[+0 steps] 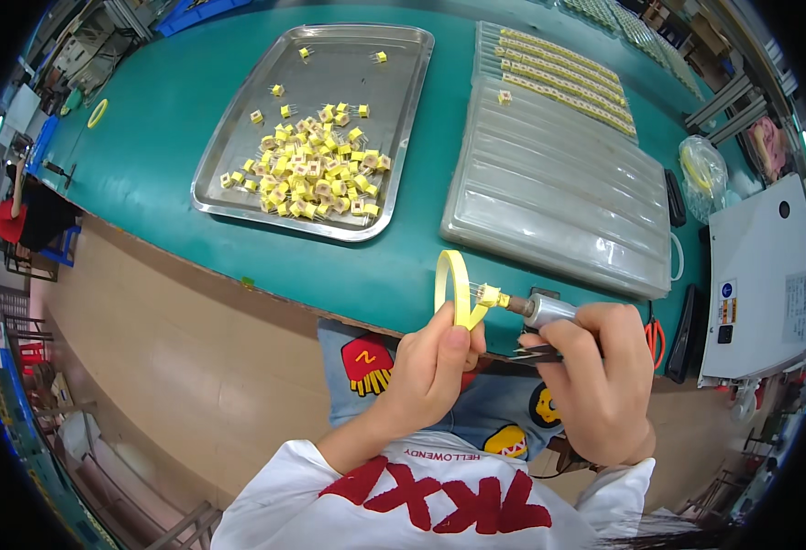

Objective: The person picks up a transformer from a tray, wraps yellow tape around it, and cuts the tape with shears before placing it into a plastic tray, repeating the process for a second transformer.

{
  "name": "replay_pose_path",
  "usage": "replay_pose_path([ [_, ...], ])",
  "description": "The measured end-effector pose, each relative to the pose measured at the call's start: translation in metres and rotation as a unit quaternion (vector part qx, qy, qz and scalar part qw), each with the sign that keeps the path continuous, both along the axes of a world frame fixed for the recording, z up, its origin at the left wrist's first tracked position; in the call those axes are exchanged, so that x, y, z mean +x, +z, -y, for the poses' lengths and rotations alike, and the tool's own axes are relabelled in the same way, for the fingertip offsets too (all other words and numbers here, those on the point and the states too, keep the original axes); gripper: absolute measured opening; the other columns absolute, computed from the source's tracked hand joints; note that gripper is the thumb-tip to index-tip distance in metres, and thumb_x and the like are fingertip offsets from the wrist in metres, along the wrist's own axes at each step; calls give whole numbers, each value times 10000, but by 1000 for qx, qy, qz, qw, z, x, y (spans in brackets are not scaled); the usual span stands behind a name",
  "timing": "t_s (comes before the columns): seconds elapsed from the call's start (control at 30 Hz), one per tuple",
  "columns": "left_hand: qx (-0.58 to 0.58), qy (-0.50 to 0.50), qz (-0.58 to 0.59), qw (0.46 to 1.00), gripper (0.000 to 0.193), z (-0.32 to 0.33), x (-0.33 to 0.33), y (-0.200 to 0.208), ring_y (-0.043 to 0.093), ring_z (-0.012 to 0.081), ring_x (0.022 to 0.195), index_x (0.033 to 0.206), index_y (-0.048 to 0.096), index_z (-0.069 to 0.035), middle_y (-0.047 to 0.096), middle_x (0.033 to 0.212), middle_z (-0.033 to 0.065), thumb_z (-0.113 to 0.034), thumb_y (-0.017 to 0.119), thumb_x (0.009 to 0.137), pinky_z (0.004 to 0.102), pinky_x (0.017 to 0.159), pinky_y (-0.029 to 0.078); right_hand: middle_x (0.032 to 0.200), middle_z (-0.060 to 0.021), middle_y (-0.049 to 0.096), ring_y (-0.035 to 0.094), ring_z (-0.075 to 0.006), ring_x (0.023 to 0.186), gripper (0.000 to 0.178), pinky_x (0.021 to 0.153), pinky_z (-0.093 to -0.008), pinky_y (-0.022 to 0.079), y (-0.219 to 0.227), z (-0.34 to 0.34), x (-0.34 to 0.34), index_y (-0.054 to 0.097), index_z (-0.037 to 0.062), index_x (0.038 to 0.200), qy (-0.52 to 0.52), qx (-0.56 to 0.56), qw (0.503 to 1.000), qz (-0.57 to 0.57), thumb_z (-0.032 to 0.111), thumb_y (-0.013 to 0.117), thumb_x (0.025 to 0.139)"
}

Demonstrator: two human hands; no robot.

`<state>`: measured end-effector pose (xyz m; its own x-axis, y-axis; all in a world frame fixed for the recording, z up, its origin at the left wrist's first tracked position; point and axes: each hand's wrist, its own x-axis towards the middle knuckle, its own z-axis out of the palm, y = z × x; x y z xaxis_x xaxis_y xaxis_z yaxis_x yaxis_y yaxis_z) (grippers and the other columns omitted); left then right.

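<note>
Low in the frame's centre, our left hand (430, 371) pinches a yellow tape roll (455, 289) upright between thumb and fingers. Just right of it, our right hand (595, 380) is closed around a metal-tipped tool (542, 310) that carries a small yellow coil component (489, 295), touching the roll's edge. We judge the tape should stay taut and square to the component while the tool stays level. Farther up, more components lie heaped in the steel tray (238, 151); clear plastic trays (549, 197) sit upper right.
</note>
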<state>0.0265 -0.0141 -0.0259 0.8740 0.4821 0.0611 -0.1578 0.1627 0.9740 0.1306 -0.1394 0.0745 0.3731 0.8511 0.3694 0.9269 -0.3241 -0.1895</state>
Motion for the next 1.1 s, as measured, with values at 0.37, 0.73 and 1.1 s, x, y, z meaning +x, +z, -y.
replay_pose_path([
  [0.37, 9, -8, -10, 1000, 323, -4, 0, 3, 456, 114, 512, 871, 493, 2, 486, 605, 46, -246, 348, 1020, 246, 504, 374, 849, -96, 526, 515, -214, 689, 496, 558, -316, 422, -3, -16, -6, 639, -35, 1102, 11, -39, 993, 108, 8, 740, 618],
  [0.73, 21, -20, -6, 1000, 313, -7, 0, 2, 449, 128, 523, 857, 487, -13, 472, 612, 48, -240, 345, 1020, 258, 515, 374, 787, -82, 526, 474, -184, 610, 472, 501, -276, 396, -13, -27, -9, 660, -52, 1069, 10, -23, 983, 182, 26, 671, 604],
  [1.1, -61, 22, 34, 997, 571, -7, -4, -19, 365, 60, 566, 911, 470, 1, 442, 677, 10, -541, 302, 976, 217, 503, 289, 798, -76, 521, 478, -182, 604, 514, 492, -280, 407, -3, -11, -1, 655, -52, 1079, 47, -49, 985, 157, 19, 677, 571],
])
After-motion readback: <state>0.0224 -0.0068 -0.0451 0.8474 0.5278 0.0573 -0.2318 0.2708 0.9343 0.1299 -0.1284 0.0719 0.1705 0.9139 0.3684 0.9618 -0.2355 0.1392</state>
